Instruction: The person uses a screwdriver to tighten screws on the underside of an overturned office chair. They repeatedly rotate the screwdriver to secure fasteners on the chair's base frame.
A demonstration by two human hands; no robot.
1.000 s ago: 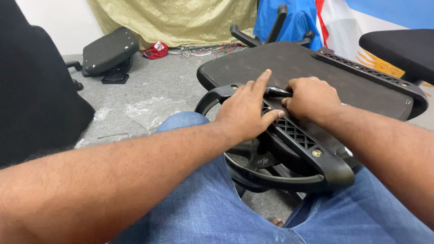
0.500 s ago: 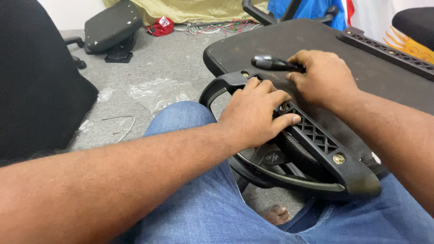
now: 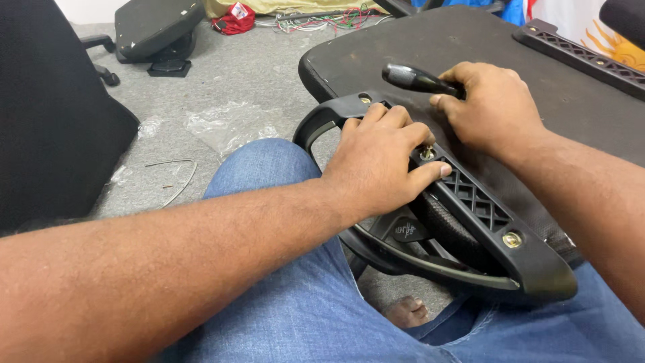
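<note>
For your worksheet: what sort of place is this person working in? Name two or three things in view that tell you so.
Probably an informal workshop or storeroom where office chairs are put together or repaired. The person sits on a grey floor with a chair armrest across the lap, a loose chair seat lies behind, and tangled wires lie nearby.
</note>
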